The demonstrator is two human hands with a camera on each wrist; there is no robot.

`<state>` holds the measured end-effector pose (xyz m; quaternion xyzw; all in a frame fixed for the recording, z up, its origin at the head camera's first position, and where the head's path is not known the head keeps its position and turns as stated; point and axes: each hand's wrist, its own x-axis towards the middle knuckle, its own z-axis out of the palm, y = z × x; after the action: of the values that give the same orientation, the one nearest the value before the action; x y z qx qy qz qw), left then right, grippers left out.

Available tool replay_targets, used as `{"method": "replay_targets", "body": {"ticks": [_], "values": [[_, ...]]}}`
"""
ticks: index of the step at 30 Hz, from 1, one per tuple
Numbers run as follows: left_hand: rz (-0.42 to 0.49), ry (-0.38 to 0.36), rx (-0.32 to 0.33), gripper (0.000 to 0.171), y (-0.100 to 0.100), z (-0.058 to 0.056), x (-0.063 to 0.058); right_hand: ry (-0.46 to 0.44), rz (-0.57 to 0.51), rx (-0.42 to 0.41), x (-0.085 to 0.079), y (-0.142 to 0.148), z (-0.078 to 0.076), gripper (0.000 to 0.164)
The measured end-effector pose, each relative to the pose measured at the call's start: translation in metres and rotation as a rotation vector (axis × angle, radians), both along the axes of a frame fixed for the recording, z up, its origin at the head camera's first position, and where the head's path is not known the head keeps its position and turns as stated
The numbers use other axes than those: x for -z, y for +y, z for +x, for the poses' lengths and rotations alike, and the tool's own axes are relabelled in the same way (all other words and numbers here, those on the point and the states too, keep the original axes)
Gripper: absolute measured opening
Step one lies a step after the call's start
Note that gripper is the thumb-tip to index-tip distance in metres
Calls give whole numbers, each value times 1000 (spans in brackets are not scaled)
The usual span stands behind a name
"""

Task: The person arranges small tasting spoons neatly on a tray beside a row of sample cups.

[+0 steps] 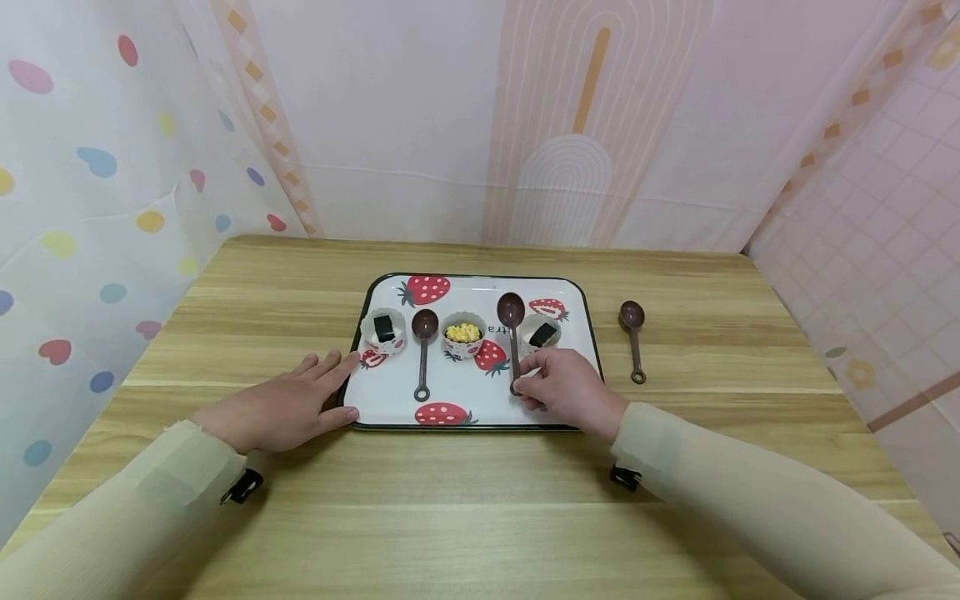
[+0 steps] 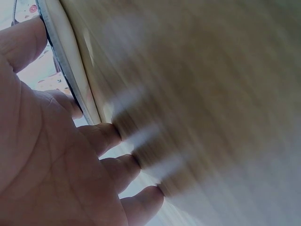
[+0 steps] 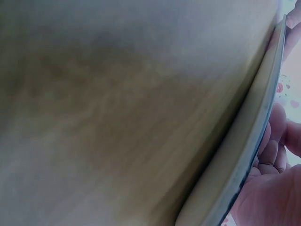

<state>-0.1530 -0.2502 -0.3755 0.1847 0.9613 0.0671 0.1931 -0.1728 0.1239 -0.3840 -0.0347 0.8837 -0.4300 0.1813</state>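
Observation:
My right hand (image 1: 568,388) pinches the handle end of a brown round-bowled spoon (image 1: 511,310), held over the right half of a strawberry-print tray (image 1: 390,400). My left hand (image 1: 281,410) lies palm down at the tray's left edge, its thumb and index finger touching the rim; in the left wrist view the fingers (image 2: 143,202) are spread. A second brown spoon (image 1: 424,325) lies on the tray between a left paper cup (image 1: 393,346) with a black-and-white piece and a middle cup (image 1: 463,348) with yellow topping. The right cup (image 1: 551,323), also holding a black-and-white piece, is close behind my right hand.
A third brown spoon (image 1: 632,317) lies on the wooden table (image 1: 480,508), right of the tray. Patterned cloth (image 1: 405,125) hangs behind the table and along both sides.

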Motion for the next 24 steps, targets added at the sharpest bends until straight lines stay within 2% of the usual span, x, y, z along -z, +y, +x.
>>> {"method": "replay_targets", "body": {"ticks": [13,24], "values": [[1,3,5,93,-1,-1,1,10,32,-21,6,-8,-1,10],[-16,-13,1,94,0,-2,-1,-52,47,-1,5,-12,-2,8]]}}
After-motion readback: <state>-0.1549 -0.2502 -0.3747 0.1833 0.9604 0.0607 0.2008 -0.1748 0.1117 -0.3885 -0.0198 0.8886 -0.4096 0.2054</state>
